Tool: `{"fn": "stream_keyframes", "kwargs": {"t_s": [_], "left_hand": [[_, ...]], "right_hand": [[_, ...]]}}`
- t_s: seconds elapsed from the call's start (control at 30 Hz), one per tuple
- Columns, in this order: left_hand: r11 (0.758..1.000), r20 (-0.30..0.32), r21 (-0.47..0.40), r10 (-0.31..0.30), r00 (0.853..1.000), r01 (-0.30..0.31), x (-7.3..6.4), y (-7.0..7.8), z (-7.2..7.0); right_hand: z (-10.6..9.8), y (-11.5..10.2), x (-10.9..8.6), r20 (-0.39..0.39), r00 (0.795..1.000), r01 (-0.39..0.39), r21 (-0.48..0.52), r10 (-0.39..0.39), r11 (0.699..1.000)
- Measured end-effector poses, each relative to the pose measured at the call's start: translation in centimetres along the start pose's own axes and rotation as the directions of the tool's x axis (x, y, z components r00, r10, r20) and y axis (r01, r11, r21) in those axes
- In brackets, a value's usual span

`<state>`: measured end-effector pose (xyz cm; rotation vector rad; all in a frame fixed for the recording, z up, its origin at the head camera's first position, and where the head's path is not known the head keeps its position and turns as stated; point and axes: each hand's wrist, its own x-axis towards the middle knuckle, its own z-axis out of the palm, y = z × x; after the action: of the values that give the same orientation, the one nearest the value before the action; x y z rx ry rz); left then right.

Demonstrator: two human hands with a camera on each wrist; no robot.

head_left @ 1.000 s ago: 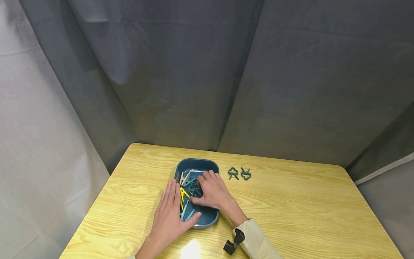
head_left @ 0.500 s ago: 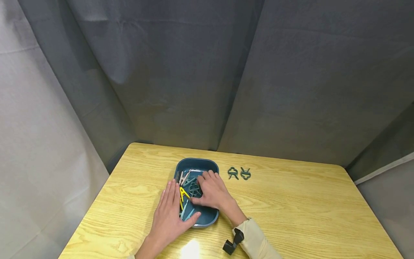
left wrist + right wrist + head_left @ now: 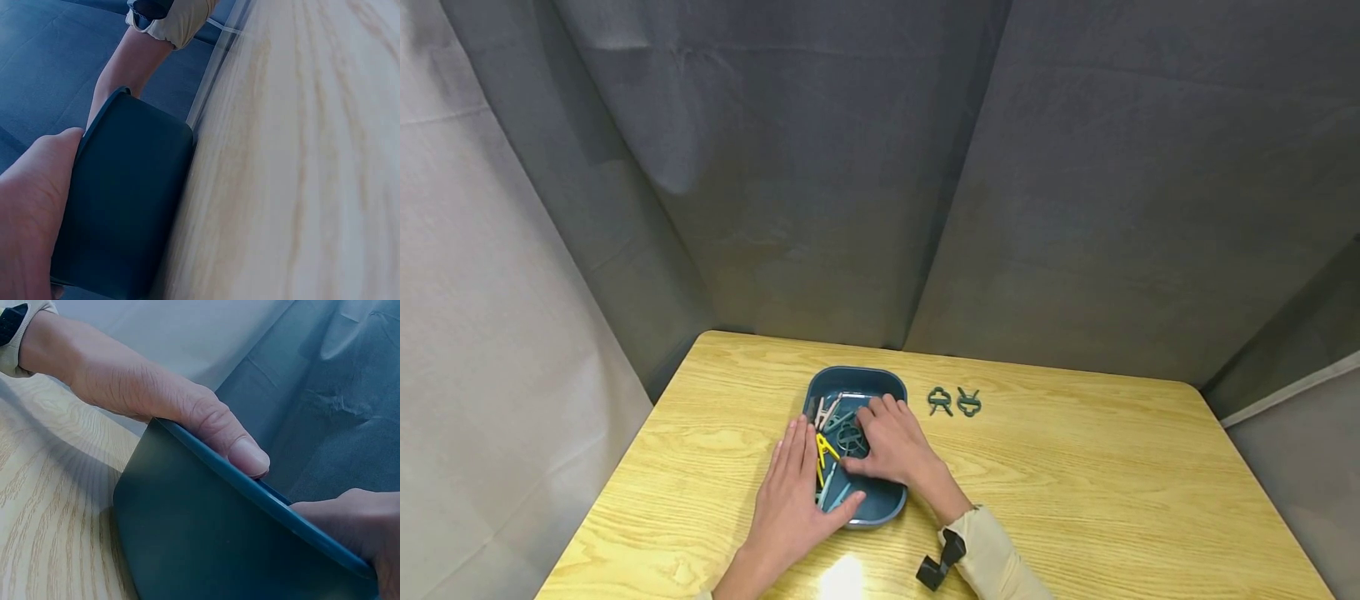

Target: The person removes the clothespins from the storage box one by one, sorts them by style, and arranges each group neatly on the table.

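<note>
A deep blue plastic bin (image 3: 883, 500) stands on the table and holds several clips. My left hand (image 3: 790, 492) lies along its left rim, fingers straight and together. The thumb reaches over the near end; in the right wrist view this left thumb (image 3: 247, 453) rests over the rim. My right hand (image 3: 891, 442) reaches into the right half, thumb spread from the fingers, with dark green clips (image 3: 850, 437) between them. I see no clip pinched there; its fingertips are partly hidden. Beside it lie a yellow clip (image 3: 826, 447), a pale pink clip (image 3: 825, 412) and a light blue clip (image 3: 839, 498).
Two dark green clips, a left one (image 3: 939, 402) and a right one (image 3: 969, 402), lie on the wooden table (image 3: 1112, 483) right of the bin. Grey curtains (image 3: 820, 183) hang behind and at both sides. A black wrist device (image 3: 942, 562) sits at my right sleeve.
</note>
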<state>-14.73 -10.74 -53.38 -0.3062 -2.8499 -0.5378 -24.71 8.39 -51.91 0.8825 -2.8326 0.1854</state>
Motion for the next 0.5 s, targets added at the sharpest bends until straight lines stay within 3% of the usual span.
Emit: {"fn": "stream_keyframes", "kwargs": {"t_s": [0.5], "left_hand": [[1.0, -0.039, -0.004, 0.021, 0.999, -0.021, 0.04, -0.11, 0.14]], "right_hand": [[-0.43, 0.46, 0.05, -0.064, 0.998, -0.011, 0.091, 0.017, 0.996]]}}
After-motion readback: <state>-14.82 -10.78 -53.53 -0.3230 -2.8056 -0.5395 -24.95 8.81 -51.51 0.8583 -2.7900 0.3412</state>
